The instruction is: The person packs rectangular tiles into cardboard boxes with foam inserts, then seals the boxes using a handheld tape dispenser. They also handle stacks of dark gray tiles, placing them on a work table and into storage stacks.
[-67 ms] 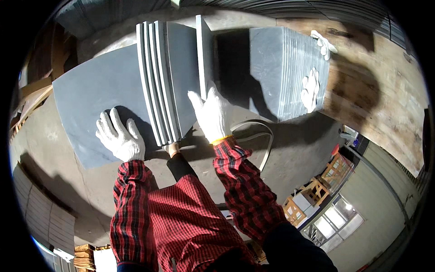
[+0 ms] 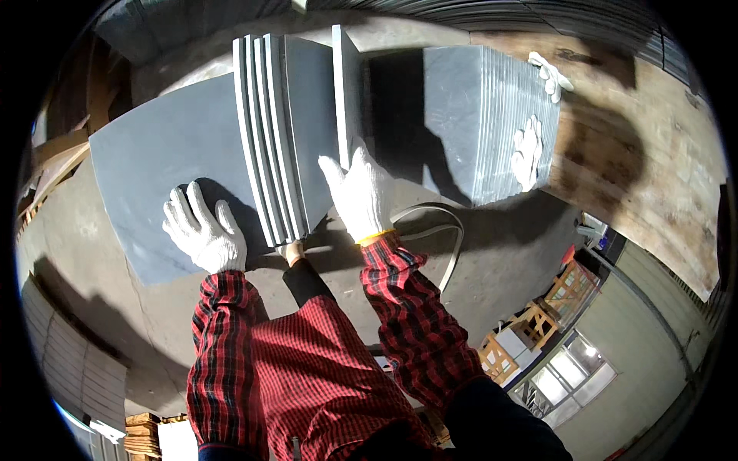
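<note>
Single slab: a thin grey square stone slab standing on edge (image 2: 346, 92) is rising upright just right of the leaning group, its long edge running away from the person, its thin face toward the camera.
Right hand: the right hand in a white knit glove (image 2: 361, 192) is pressing against the near lower corner of that slab, fingers (image 2: 335, 170) spread wide and flat rather than wrapped round it; whether the thumb is hooking the far face is hard to tell at this angle.
Left hand: the left hand in a white knit glove (image 2: 204, 230) is lying open, fingers splayed, on the large flat grey slab (image 2: 161, 154) on the worktop (image 2: 92, 230).
Leaning group: four grey slabs on edge (image 2: 265, 131) are standing between the two hands, touching one another.
Nearer hand: the right is touching the single slab; the left is well apart.
Far stack: a block of upright grey slabs (image 2: 461, 115) is standing beyond, with another person's gloved hand (image 2: 526, 154) on it.
</note>
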`<state>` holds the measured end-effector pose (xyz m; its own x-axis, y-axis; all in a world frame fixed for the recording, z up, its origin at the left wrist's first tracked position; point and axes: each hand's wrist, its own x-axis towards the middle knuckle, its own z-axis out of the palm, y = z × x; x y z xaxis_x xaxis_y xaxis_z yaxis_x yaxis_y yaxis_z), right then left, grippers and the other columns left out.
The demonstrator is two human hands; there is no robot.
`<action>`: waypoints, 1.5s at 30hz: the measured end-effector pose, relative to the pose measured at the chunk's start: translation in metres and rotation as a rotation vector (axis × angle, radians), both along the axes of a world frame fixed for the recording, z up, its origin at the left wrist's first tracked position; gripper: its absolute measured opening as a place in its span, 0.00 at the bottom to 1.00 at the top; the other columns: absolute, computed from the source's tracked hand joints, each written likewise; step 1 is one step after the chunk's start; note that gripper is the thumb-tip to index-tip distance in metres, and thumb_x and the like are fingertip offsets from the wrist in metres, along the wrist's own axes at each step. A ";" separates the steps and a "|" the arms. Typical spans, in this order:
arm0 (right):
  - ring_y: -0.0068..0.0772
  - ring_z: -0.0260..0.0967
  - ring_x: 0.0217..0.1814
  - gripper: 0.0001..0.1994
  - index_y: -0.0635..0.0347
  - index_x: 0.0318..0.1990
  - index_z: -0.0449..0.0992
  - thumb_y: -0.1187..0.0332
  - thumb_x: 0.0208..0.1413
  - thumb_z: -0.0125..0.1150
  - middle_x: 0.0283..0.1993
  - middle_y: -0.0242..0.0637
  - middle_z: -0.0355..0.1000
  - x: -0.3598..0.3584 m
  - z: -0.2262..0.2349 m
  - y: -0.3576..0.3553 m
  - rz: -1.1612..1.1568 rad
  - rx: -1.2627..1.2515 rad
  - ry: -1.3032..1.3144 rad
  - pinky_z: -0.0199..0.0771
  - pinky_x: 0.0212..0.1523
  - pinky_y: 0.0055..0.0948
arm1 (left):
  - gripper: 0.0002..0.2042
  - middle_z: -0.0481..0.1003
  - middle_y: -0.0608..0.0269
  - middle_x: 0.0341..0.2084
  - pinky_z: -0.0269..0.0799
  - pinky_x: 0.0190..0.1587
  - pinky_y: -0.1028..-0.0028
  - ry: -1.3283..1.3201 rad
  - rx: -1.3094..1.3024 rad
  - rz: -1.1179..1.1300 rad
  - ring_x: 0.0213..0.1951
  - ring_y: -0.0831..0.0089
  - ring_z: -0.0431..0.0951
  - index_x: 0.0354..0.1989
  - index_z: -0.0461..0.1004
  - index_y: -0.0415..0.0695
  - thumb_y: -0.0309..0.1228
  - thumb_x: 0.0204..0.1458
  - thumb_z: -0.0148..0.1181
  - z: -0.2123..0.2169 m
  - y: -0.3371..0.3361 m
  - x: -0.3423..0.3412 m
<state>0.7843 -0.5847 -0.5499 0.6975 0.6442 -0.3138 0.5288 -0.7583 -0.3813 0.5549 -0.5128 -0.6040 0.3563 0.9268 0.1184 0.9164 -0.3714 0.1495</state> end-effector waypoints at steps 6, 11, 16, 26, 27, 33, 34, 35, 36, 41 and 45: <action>0.38 0.71 0.62 0.29 0.71 0.64 0.67 0.67 0.58 0.67 0.63 0.55 0.69 0.010 0.024 -0.032 -0.333 0.347 0.667 0.72 0.60 0.32 | 0.26 0.63 0.49 0.66 0.53 0.67 0.42 0.008 0.012 -0.007 0.66 0.44 0.61 0.66 0.65 0.48 0.38 0.58 0.58 -0.008 -0.002 -0.004; 0.26 0.77 0.47 0.16 0.61 0.57 0.75 0.70 0.63 0.59 0.46 0.40 0.81 0.110 0.048 -0.108 -0.157 0.346 -0.133 0.76 0.52 0.29 | 0.26 0.63 0.49 0.65 0.53 0.66 0.42 -0.008 0.056 0.007 0.66 0.44 0.61 0.66 0.66 0.49 0.39 0.58 0.58 -0.017 -0.002 -0.006; 0.43 0.78 0.49 0.14 0.56 0.54 0.78 0.70 0.62 0.58 0.45 0.48 0.80 0.165 0.062 -0.139 -0.034 0.122 -0.397 0.75 0.53 0.35 | 0.26 0.64 0.50 0.66 0.53 0.66 0.41 -0.045 0.072 0.003 0.66 0.45 0.61 0.66 0.66 0.51 0.41 0.59 0.58 -0.025 -0.004 -0.008; 0.48 0.70 0.54 0.20 0.56 0.56 0.76 0.68 0.55 0.62 0.50 0.46 0.73 0.145 0.031 -0.132 0.167 -0.088 -0.623 0.74 0.53 0.42 | 0.26 0.63 0.51 0.66 0.51 0.67 0.41 -0.012 0.040 0.012 0.68 0.45 0.59 0.67 0.66 0.52 0.43 0.60 0.55 -0.029 -0.007 -0.011; 0.48 0.71 0.54 0.20 0.56 0.57 0.76 0.67 0.55 0.62 0.50 0.46 0.73 0.142 0.030 -0.129 0.159 -0.105 -0.638 0.74 0.54 0.42 | 0.26 0.63 0.51 0.66 0.51 0.67 0.41 -0.013 0.041 0.012 0.68 0.45 0.59 0.67 0.66 0.52 0.43 0.60 0.55 -0.029 -0.008 -0.010; 0.46 0.71 0.53 0.22 0.60 0.58 0.75 0.68 0.54 0.62 0.52 0.51 0.71 0.132 0.019 -0.123 0.058 -0.136 -0.653 0.75 0.53 0.41 | 0.26 0.63 0.50 0.66 0.51 0.67 0.41 -0.001 0.040 0.014 0.67 0.45 0.60 0.66 0.66 0.52 0.43 0.60 0.55 -0.029 -0.007 -0.011; 0.46 0.71 0.52 0.23 0.60 0.58 0.75 0.68 0.54 0.62 0.51 0.50 0.70 0.130 0.015 -0.124 0.053 -0.134 -0.691 0.75 0.52 0.41 | 0.26 0.63 0.50 0.66 0.51 0.67 0.41 0.009 0.042 0.015 0.67 0.45 0.60 0.66 0.66 0.52 0.43 0.60 0.55 -0.029 -0.008 -0.012; 0.47 0.71 0.52 0.23 0.60 0.58 0.74 0.68 0.53 0.63 0.51 0.49 0.70 0.128 0.009 -0.126 0.048 -0.132 -0.730 0.75 0.51 0.41 | 0.26 0.63 0.50 0.66 0.52 0.67 0.41 0.013 0.041 0.015 0.67 0.45 0.60 0.66 0.66 0.52 0.43 0.60 0.55 -0.029 -0.008 -0.013; 0.47 0.71 0.52 0.24 0.60 0.59 0.74 0.68 0.53 0.63 0.51 0.48 0.70 0.127 0.004 -0.127 0.044 -0.130 -0.769 0.75 0.50 0.41 | 0.25 0.64 0.50 0.66 0.52 0.67 0.41 0.018 0.040 0.014 0.67 0.45 0.60 0.66 0.66 0.51 0.43 0.60 0.55 -0.029 -0.008 -0.013; 0.46 0.68 0.51 0.26 0.63 0.60 0.72 0.69 0.51 0.63 0.48 0.46 0.68 0.115 0.009 -0.115 0.137 -0.212 -0.849 0.72 0.49 0.42 | 0.25 0.65 0.49 0.65 0.54 0.65 0.42 -0.001 0.057 -0.003 0.65 0.44 0.62 0.65 0.68 0.49 0.41 0.59 0.57 -0.024 -0.005 -0.010; 0.47 0.66 0.56 0.26 0.62 0.59 0.74 0.66 0.52 0.65 0.51 0.48 0.69 0.109 0.009 -0.110 0.061 -0.261 -0.837 0.69 0.54 0.43 | 0.25 0.65 0.48 0.64 0.55 0.65 0.42 0.003 0.053 -0.005 0.65 0.43 0.63 0.64 0.68 0.49 0.40 0.59 0.58 -0.019 -0.004 -0.008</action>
<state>0.8933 -0.6949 -0.5406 0.7311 0.6670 0.1433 0.5996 -0.7285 0.3314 0.5470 -0.5172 -0.6233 0.3611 0.9176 0.1661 0.9150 -0.3831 0.1266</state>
